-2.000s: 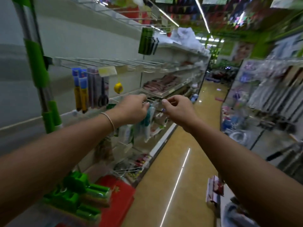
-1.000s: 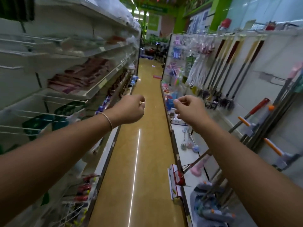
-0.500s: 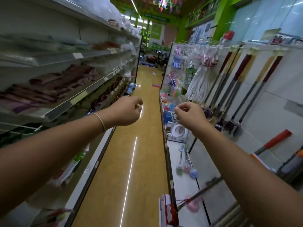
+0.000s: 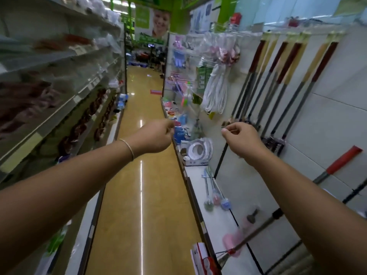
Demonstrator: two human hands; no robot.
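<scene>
I stand in a shop aisle with both arms stretched out in front of me at chest height. My left hand [image 4: 154, 136], with a thin bracelet on its wrist, is curled into a loose fist over the yellow floor [image 4: 143, 195]. My right hand [image 4: 241, 138] is curled too, thumb against the forefinger, in front of the right-hand display. Nothing shows in either hand. Neither hand touches a shelf or any goods.
Stocked shelves [image 4: 59, 108] line the left side. On the right, long-handled brooms [image 4: 278, 86] and a bundle of white cord [image 4: 217, 92] hang on a white panel. Its low base shelf [image 4: 198, 171] carries brushes [image 4: 215, 197] and white plates [image 4: 198, 148]. People stand at the aisle's far end.
Two seconds ago both hands were at hooks of hanging goods on the left shelving. The view has since swung right, down the aisle, and the hands have stayed raised and curled.
</scene>
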